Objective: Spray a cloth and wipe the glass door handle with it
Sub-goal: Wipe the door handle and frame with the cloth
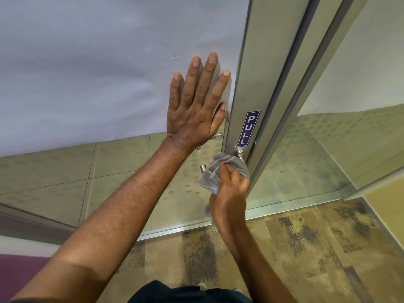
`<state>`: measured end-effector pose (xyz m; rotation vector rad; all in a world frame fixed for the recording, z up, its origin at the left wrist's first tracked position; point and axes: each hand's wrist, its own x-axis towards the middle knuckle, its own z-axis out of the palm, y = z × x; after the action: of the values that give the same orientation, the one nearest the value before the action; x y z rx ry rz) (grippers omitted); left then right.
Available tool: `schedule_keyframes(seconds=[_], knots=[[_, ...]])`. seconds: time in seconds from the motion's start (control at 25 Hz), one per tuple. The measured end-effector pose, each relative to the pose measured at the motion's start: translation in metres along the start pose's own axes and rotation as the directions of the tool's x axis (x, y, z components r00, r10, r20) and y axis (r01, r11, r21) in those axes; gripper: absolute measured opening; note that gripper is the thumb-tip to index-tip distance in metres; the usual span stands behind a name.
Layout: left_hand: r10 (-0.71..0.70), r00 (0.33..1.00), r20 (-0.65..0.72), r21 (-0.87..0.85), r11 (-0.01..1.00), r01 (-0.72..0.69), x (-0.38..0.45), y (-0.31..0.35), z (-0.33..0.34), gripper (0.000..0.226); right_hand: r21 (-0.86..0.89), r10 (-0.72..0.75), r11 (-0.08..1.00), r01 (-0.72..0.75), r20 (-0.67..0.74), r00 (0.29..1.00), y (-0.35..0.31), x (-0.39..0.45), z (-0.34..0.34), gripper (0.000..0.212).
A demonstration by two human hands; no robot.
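My left hand [195, 106] lies flat with fingers spread on the frosted glass door [98, 73], just left of the metal door frame [251, 84]. My right hand [229, 193] grips a crumpled grey cloth [218, 171] and presses it against the steel door handle [240, 153], just below the handle's top mount. Most of the handle is hidden behind the cloth and hand. A blue PULL sticker [249, 128] sits on the frame right above the handle. No spray bottle is in view.
A second handle [203, 168] shows through the glass on the door's far side. A fixed glass panel [349, 127] stands right of the frame. Patterned brown carpet [306, 248] covers the floor on my side, and a metal threshold [175, 230] runs under the door.
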<state>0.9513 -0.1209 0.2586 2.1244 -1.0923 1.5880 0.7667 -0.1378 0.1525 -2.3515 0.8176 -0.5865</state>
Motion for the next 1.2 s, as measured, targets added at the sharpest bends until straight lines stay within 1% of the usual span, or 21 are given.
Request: schedule_keyframes(seconds=[0.12,0.2,0.28,0.32,0.4,0.44,0.52,0.6,0.64,0.72,0.76,0.8,0.84,0.88,0.96,1.0,1.04,1.08,1.12,1.16,1.2], knots=[[-0.001,1.000,0.002,-0.001,1.000,0.001,0.000,0.000,-0.001,0.058,-0.092,-0.090,0.990,0.103,0.136,0.987,-0.023,-0.010,0.015,0.079],[-0.006,1.000,0.001,-0.002,1.000,0.006,0.000,0.000,-0.001,0.058,-0.144,-0.209,0.960,0.242,0.210,0.955,-0.031,-0.011,0.023,0.073],[-0.004,1.000,0.005,-0.002,1.000,0.004,0.001,-0.001,-0.001,0.058,-0.250,-0.292,0.901,0.355,0.256,0.922,-0.027,-0.005,0.022,0.067],[-0.004,1.000,0.007,-0.001,1.000,0.004,0.001,-0.002,-0.001,0.058,-0.298,-0.317,0.875,0.382,0.244,0.917,-0.019,-0.003,0.020,0.063],[-0.006,1.000,0.005,-0.001,1.000,0.006,0.000,-0.002,-0.001,0.059,-0.300,-0.363,0.869,0.394,0.158,0.919,0.000,-0.005,0.013,0.054],[-0.004,1.000,-0.001,-0.002,1.000,0.004,-0.001,-0.002,-0.001,0.059,-0.276,-0.361,0.885,0.376,0.106,0.927,0.010,-0.007,0.008,0.057],[0.008,1.000,-0.010,-0.005,1.000,-0.008,-0.002,-0.001,-0.002,0.059,-0.239,-0.295,0.926,0.291,0.019,0.955,0.033,0.003,-0.005,0.059],[0.017,1.000,-0.011,-0.012,1.000,-0.017,-0.001,-0.002,-0.003,0.059,-0.209,-0.206,0.956,0.207,0.028,0.978,0.053,0.032,-0.023,0.053],[0.017,1.000,-0.009,-0.018,1.000,-0.017,0.000,-0.003,-0.003,0.059,-0.182,-0.198,0.962,0.205,0.059,0.978,0.061,0.044,-0.031,0.049],[0.017,1.000,-0.002,-0.022,1.000,-0.017,-0.001,-0.002,-0.004,0.060,-0.025,-0.218,0.975,0.220,0.070,0.973,0.071,0.051,-0.033,0.044],[0.016,1.000,0.002,-0.023,1.000,-0.016,-0.001,-0.002,-0.004,0.060,0.116,-0.183,0.978,0.176,0.052,0.982,0.072,0.048,-0.026,0.046],[0.017,1.000,0.002,-0.025,1.000,-0.017,-0.001,-0.002,-0.004,0.060,0.275,-0.095,0.958,0.080,0.043,0.995,0.071,0.042,-0.016,0.053],[0.020,1.000,0.001,-0.027,0.999,-0.020,-0.001,-0.002,-0.005,0.060,0.424,0.022,0.904,-0.043,0.055,0.998,0.068,0.037,-0.007,0.059],[0.025,1.000,0.000,-0.027,0.999,-0.025,-0.001,-0.003,-0.005,0.060,0.542,0.141,0.825,-0.158,0.073,0.987,0.064,0.037,-0.001,0.058],[0.029,1.000,-0.003,-0.029,0.999,-0.029,-0.001,-0.002,-0.006,0.060,0.723,0.342,0.602,-0.338,0.150,0.928,0.063,0.048,0.002,0.039],[0.029,1.000,-0.006,-0.036,0.999,-0.029,-0.001,-0.002,-0.006,0.060,0.800,0.384,0.463,-0.382,0.208,0.900,0.063,0.055,0.000,0.029],[0.028,1.000,-0.009,-0.042,0.999,-0.028,-0.001,-0.002,-0.006,0.060,0.853,0.386,0.335,-0.401,0.265,0.884,0.065,0.060,-0.005,0.021],[0.028,0.999,-0.014,-0.046,0.999,-0.029,-0.002,-0.002,-0.006,0.060,0.881,0.366,0.252,-0.400,0.295,0.882,0.068,0.062,-0.008,0.019],[0.030,0.999,-0.023,-0.045,0.999,-0.031,-0.002,-0.002,-0.005,0.060,0.894,0.341,0.220,-0.391,0.306,0.889,0.070,0.062,-0.012,0.019],[0.031,0.999,-0.030,-0.048,0.998,-0.032,-0.001,-0.003,-0.004,0.060,0.893,0.317,0.231,-0.387,0.307,0.897,0.070,0.061,-0.014,0.020],[0.031,0.999,-0.033,-0.052,0.998,-0.033,-0.001,-0.003,-0.004,0.060,0.872,0.313,0.285,-0.397,0.307,0.899,0.070,0.059,-0.015,0.022]])
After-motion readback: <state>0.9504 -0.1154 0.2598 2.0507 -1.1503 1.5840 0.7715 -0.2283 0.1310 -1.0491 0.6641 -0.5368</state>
